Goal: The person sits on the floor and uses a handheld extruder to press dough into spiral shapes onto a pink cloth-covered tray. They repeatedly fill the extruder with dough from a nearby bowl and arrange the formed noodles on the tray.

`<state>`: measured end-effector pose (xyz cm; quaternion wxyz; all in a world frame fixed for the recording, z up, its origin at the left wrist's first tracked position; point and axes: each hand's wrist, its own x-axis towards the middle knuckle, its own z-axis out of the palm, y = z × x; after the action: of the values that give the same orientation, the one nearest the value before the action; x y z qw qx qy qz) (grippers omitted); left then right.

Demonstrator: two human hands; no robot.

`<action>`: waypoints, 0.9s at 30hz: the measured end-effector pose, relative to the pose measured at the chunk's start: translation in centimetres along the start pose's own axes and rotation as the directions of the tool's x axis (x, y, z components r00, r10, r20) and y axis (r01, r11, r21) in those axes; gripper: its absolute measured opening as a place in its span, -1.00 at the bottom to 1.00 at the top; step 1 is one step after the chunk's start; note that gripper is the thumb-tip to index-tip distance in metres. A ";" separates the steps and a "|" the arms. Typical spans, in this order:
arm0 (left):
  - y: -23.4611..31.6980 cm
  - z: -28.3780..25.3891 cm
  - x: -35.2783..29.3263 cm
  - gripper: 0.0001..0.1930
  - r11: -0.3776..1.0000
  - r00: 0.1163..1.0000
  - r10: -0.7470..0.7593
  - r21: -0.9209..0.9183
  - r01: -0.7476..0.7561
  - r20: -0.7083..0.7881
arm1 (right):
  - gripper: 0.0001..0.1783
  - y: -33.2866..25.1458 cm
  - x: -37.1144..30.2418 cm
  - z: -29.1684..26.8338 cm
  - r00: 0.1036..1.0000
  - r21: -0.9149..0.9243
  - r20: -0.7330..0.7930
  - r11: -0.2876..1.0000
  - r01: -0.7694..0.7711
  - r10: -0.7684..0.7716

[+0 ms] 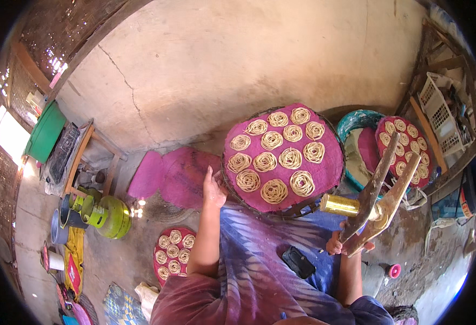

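A round tray (226, 179) lined with pink cloth is in front of me, partly over my lap. Several coiled nests of pale noodle-like dough strands (274, 191) lie across it. At the tray's left rim is my left hand (214, 188), fingers stretched out and nothing visible in them; whether it touches the rim I cannot tell. My right hand (337, 244) grips a wooden hand press (381, 216) with two long handles and a gold-coloured metal cylinder (342, 205). The cylinder points left, near the tray's lower right edge. The handles partly hide my fingers.
A teal basin (358, 118) and a second pink-lined tray of nests (405, 122) stand to the right. Another small tray of nests (159, 262) is at lower left. Pink cloths (186, 176) lie left of the main tray; a green gas cylinder (114, 216) stands farther left.
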<state>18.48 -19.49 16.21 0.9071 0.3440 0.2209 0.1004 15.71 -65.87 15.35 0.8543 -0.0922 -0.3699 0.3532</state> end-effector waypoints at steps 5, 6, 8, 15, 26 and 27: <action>-0.8 -4.3 1.1 -0.65 0.986 0.957 -0.007 -0.159 -0.042 -0.291 | 0.35 -0.2 0.1 0.4 0.999 -0.013 0.009 0.999 -0.042 0.042; -0.5 -4.3 1.4 -0.75 0.985 0.917 0.151 -0.026 -0.172 -0.368 | 0.38 -0.2 0.2 0.4 0.998 -0.030 0.000 0.998 -0.060 0.060; 0.6 -2.7 1.6 -0.80 0.888 0.865 0.450 0.008 -0.460 -0.224 | 0.42 -0.1 0.3 0.6 0.996 -0.010 -0.024 0.996 -0.088 0.087; -0.9 17.6 0.1 -0.71 0.948 0.854 0.314 -0.187 -0.258 0.415 | 0.37 0.3 0.0 0.3 0.962 -0.026 -0.082 0.964 -0.264 0.261; -19.3 36.2 4.8 -0.56 0.678 0.771 -0.094 0.607 -0.414 0.630 | 0.35 0.8 -2.4 0.2 0.967 -0.170 -0.112 0.954 -0.246 0.230; -19.6 36.4 4.7 -0.56 0.557 0.757 -0.075 0.657 -0.508 0.649 | 0.35 0.8 -2.5 0.2 0.950 -0.113 -0.138 0.948 -0.297 0.281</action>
<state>40.29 -53.57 25.83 0.6474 0.7540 -0.1112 -0.0086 13.97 -67.00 13.73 0.8059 -0.2230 -0.3227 0.4434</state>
